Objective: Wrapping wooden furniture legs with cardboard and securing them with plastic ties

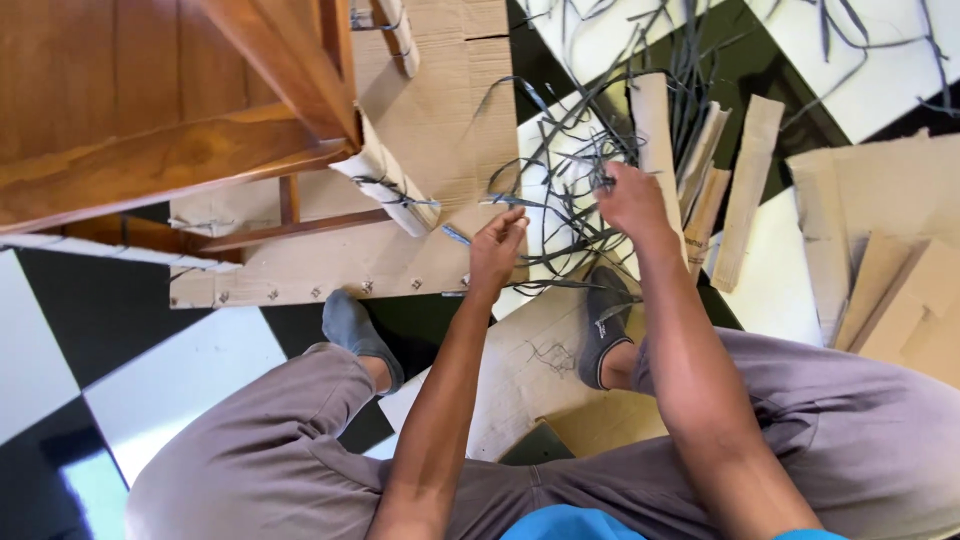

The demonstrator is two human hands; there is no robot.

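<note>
Near the centre of the frame the person's left hand (497, 250) is curled, thumb and fingertips pinched on a thin dark plastic strap (500, 201) whose short end pokes out toward the left. Just to its right and a little higher, the right hand (628, 200) is closed on the same tangle, its fingers pinched on a strap at the top of the fist. Both grips are nearly shut, with only the strap between the fingers.

The straps (570, 170) spread in a loose dark pile from the hands toward the upper middle of the frame, lying over the black and white tiled floor (180, 370) and over cardboard strips (745, 190) to the right. A flat cardboard sheet (440, 120) lies left of the hands, under the wooden furniture (150, 110) that fills the upper left; one of its legs is wrapped in cardboard (385, 180) bound with strap. The person sits with knees apart, feet in grey socks (352, 325) below the hands.
</note>
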